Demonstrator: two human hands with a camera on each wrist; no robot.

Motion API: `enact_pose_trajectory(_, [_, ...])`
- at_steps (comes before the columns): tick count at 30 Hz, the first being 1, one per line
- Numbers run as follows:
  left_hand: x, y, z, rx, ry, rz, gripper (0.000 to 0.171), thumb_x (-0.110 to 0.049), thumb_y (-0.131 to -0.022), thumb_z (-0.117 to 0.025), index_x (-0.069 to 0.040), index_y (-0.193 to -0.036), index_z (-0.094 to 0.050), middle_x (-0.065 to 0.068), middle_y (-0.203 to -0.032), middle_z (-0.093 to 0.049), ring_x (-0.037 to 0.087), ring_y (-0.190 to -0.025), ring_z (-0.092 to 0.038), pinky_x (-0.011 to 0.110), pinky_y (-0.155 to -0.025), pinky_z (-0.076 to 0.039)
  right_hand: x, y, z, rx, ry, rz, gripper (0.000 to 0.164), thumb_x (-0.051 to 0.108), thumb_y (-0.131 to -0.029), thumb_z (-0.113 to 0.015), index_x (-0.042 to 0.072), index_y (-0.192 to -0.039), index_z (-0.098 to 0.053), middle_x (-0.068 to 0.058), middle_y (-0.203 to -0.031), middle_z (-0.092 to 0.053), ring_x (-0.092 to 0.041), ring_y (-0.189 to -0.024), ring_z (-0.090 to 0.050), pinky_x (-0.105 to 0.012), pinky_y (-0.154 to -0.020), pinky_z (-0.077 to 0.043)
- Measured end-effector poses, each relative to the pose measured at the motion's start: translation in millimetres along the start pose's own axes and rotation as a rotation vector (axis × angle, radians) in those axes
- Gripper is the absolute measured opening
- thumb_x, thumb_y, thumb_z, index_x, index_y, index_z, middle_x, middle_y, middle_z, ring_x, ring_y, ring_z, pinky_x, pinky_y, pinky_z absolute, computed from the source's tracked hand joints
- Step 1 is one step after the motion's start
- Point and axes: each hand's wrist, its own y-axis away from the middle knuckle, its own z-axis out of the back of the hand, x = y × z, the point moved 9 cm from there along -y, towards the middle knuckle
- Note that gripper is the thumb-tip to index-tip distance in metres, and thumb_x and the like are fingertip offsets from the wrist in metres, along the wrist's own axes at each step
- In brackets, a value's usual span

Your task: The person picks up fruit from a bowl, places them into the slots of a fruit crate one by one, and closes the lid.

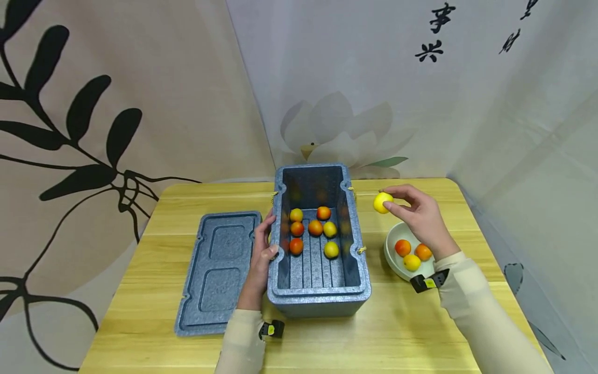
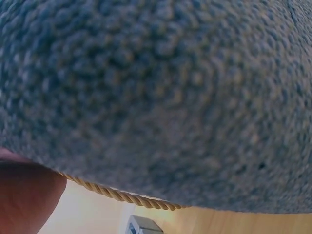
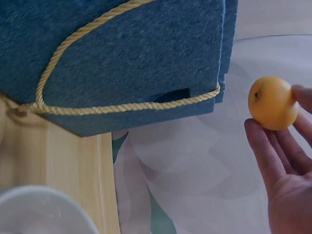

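A yellow round fruit [image 1: 382, 202], with a small stem mark in the right wrist view, is pinched between the thumb and fingers of my right hand [image 1: 418, 215]. That hand is raised to the right of a grey-blue foam box [image 1: 320, 299], above a white bowl [image 1: 393, 254]. Inside the box lie several small fruits, some orange-red [image 1: 315, 227], others yellow [image 1: 331, 250]. My left hand [image 1: 258, 259] holds the box's left side, thumb at the rim. In the left wrist view, the box wall [image 2: 161, 122] hides most of that hand.
Left of the box, its matching lid [image 1: 217, 270] lies flat on the wooden table [image 1: 154, 291]. The bowl contains two orange fruits [image 1: 403, 248] and a yellow one [image 1: 412, 262]. Yellow rope [image 3: 126, 108] hangs along the box's side. Printed cloth [image 1: 201, 93] stands behind the table.
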Motion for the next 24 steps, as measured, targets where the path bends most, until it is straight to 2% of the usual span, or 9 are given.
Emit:
enact_pose_trajectory(3, [1.1,0.6,-1.4,-0.004,0.010,0.015,0.063,-0.021,-0.088,-0.042,-0.003,-0.147,-0.031,0.007,-0.161,-0.018,0.026,-0.145,-0.015,0.057,-0.110,-0.008,5.3,-3.2,-3.2,0.008,-0.033,0.016,0.033,0.007,-0.092,-0.067,-0.001,-0.123,-0.063,-0.014,-0.120,-0.063,-0.016,-0.105,-0.060,-0.022,-0.084,-0.050])
enact_pose_trajectory(5, [0.1,0.4,-1.9,-0.003,0.013,0.007,0.064,-0.020,-0.087,-0.042,-0.002,-0.147,-0.031,0.009,-0.161,-0.018,0.027,-0.145,-0.014,0.058,-0.110,-0.007,10.6,-6.2,-7.6,0.014,-0.055,0.032,0.031,0.004,-0.092,-0.066,-0.003,-0.122,-0.063,-0.017,-0.119,-0.063,-0.022,-0.106,-0.061,-0.023,-0.085,-0.050])
enact_pose_trajectory(10, [-1.2,0.2,-3.5,-0.004,0.025,-0.006,0.064,-0.019,-0.086,-0.043,0.000,-0.146,-0.031,0.012,-0.160,-0.018,0.029,-0.145,-0.013,0.060,-0.109,-0.007,1.5,-11.9,-25.4,0.061,-0.020,-0.027,0.033,0.007,-0.093,-0.065,-0.004,-0.124,-0.062,-0.018,-0.123,-0.061,-0.030,-0.112,-0.058,-0.023,-0.089,-0.048])
enact_pose_trajectory(12, [0.1,-0.1,-5.6,0.006,0.029,0.005,0.064,-0.019,-0.087,-0.043,-0.001,-0.147,-0.031,0.011,-0.161,-0.018,0.028,-0.145,-0.012,0.059,-0.109,-0.008,-9.5,-10.9,-22.6,0.035,0.027,-0.068,0.032,0.011,-0.094,-0.065,-0.001,-0.124,-0.063,-0.015,-0.123,-0.061,-0.025,-0.112,-0.057,-0.020,-0.089,-0.047])
enact_pose_trajectory(16, [-0.9,-0.4,-5.9,0.014,0.025,-0.002,0.064,-0.018,-0.086,-0.043,0.000,-0.147,-0.031,0.012,-0.161,-0.017,0.029,-0.146,-0.010,0.060,-0.109,-0.006,-21.6,-8.3,-11.7,-0.018,0.096,-0.090,0.026,0.014,-0.095,-0.064,0.001,-0.117,-0.065,-0.014,-0.116,-0.063,-0.022,-0.106,-0.058,-0.021,-0.088,-0.048])
enact_pose_trajectory(21, [-1.6,1.3,0.5,-0.006,0.026,0.005,0.064,-0.016,-0.086,-0.042,0.002,-0.146,-0.030,0.013,-0.160,-0.017,0.030,-0.145,-0.012,0.060,-0.108,-0.007,-37.8,-0.1,-28.3,0.139,0.217,-0.124,0.023,0.018,-0.095,-0.064,0.004,-0.114,-0.067,-0.011,-0.112,-0.064,-0.021,-0.101,-0.060,-0.031,-0.088,-0.050])
enact_pose_trajectory(24, [-0.6,0.9,1.5,-0.002,0.017,0.013,0.063,-0.015,-0.087,-0.042,0.001,-0.146,-0.030,0.012,-0.161,-0.016,0.030,-0.145,-0.013,0.059,-0.109,-0.009,-47.0,6.9,-28.8,0.149,0.191,-0.149,0.023,0.017,-0.095,-0.064,0.003,-0.114,-0.067,-0.012,-0.112,-0.065,-0.023,-0.102,-0.060,-0.031,-0.088,-0.050])
